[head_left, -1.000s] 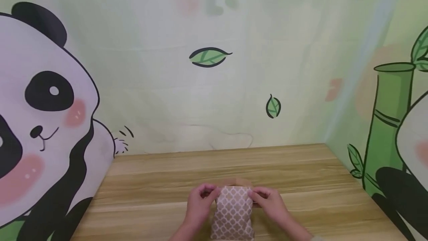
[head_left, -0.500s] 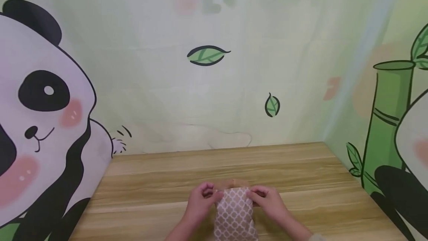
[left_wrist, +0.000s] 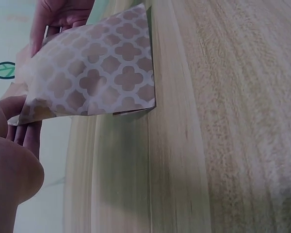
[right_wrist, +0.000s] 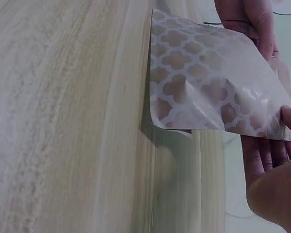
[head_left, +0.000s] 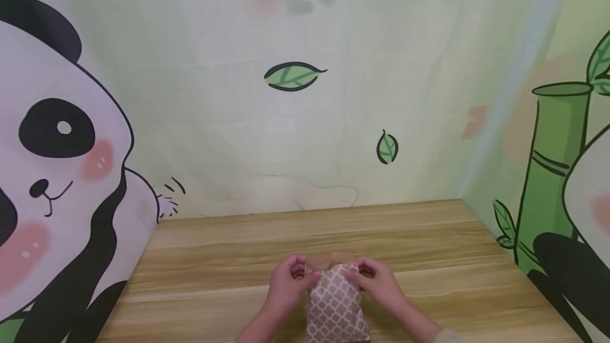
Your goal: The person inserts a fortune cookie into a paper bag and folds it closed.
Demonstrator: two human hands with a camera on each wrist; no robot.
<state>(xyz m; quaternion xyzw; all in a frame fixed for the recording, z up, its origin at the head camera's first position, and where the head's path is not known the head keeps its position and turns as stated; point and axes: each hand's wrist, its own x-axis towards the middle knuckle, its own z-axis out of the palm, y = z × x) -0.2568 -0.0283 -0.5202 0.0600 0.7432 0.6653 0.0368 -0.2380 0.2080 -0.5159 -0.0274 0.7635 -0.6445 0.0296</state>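
Observation:
A small brown paper bag (head_left: 335,306) with a white quatrefoil pattern is held by its upper end at the bottom middle of the head view. My left hand (head_left: 288,285) pinches its upper left corner, thumb on the patterned front and fingers behind. At the upper right corner my right hand (head_left: 378,282) pinches in the same way. A plain brown flap (head_left: 318,262) shows beyond the patterned edge, between the hands. In the right wrist view the paper bag (right_wrist: 199,82) is creased and slightly bulged, its bottom end close over the table. What it contains is hidden.
The wood-grain table (head_left: 214,258) stretches around the hands to a back wall (head_left: 214,120) covered with a pale green printed cloth. Printed pandas (head_left: 66,173) and a bamboo stalk (head_left: 553,163) flank it on the side walls.
The right thumb has slid inward over the patterned front, and the bag's straight upper edge now looks bent and uneven. The bag's lower end has swung slightly right. The head view has shifted a little.

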